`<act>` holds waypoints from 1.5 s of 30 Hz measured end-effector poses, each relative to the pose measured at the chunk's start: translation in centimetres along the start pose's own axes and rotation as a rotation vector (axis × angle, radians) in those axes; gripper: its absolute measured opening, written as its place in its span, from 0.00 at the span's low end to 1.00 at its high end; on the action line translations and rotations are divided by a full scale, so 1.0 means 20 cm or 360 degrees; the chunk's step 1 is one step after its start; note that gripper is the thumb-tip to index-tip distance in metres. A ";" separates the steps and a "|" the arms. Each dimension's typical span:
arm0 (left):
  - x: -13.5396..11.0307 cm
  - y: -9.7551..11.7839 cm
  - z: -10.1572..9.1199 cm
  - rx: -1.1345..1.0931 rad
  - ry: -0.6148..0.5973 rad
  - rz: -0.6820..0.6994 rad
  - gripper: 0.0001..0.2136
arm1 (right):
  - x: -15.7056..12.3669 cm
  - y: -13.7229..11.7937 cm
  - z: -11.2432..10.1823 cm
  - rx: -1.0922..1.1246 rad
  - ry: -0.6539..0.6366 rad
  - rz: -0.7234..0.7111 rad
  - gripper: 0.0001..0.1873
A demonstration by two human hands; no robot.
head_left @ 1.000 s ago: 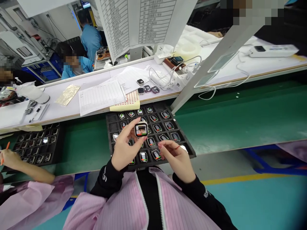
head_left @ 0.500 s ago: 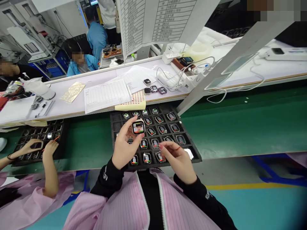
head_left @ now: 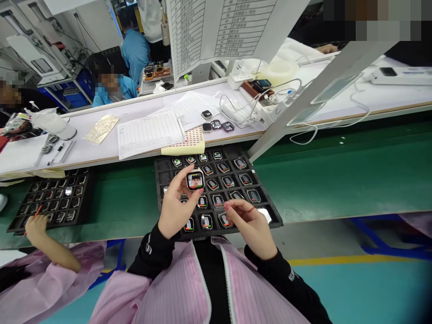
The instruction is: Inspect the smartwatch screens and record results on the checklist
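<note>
My left hand point(head_left: 177, 200) grips a smartwatch case point(head_left: 195, 180) by its edges, between thumb and fingers, with the lit screen facing up. A small picture with green and red patches shows on that screen. Below it lies a black compartment tray point(head_left: 164, 166) holding many more smartwatches, several with lit screens. My right hand point(head_left: 253, 227) hovers over the tray's near right part, thumb and fingertips drawn together. Whether anything is pinched there is hidden. A bright, reflective watch point(head_left: 265, 215) lies in the tray's near right corner, partly behind the right hand.
On the shelf behind the tray are paper forms point(head_left: 148, 135), a yellow sticker sheet point(head_left: 184, 144), loose watches point(head_left: 216, 124) and white cables point(head_left: 243, 112). A slanted post point(head_left: 303, 94) rises at right. A co-worker's hand point(head_left: 36, 227) holds an orange stick over another tray point(head_left: 81, 211).
My hands and the held smartwatch stay almost still. At left, the co-worker's hand with the orange stick has moved left, and that person's other hand has left the tray.
</note>
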State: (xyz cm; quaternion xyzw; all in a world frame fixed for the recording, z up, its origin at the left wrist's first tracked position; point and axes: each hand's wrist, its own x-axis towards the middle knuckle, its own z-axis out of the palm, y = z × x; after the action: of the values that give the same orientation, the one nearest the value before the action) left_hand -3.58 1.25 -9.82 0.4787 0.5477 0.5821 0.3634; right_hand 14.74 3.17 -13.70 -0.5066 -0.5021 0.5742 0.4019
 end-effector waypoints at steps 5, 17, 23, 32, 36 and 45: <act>-0.01 0.01 0.00 0.0039 -0.0018 -0.0004 0.24 | 0.00 -0.01 -0.01 0.0002 -0.0005 -0.0034 0.26; -0.03 0.00 0.08 0.0099 -0.0180 0.0026 0.24 | 0.07 -0.28 0.09 0.0102 0.0076 -0.0407 0.20; -0.04 0.00 0.08 0.0060 -0.0175 0.0003 0.24 | 0.07 -0.25 0.15 0.0081 0.0045 -0.0440 0.20; -0.04 0.00 0.08 0.0075 -0.0137 -0.0003 0.24 | 0.09 -0.26 0.11 0.0120 0.0197 -0.0484 0.21; -0.04 -0.01 0.08 0.0078 -0.0160 0.0008 0.24 | 0.09 -0.25 0.11 0.0156 0.0179 -0.0535 0.20; -0.04 -0.02 0.10 0.0102 -0.0190 0.0026 0.24 | 0.08 -0.20 0.13 0.0147 0.0093 -0.0599 0.14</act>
State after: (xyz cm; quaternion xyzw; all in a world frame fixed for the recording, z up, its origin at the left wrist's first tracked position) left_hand -1.46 1.09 -10.39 0.5284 0.5395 0.5376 0.3753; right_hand 11.69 4.94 -10.16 -0.4012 -0.5492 0.4963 0.5395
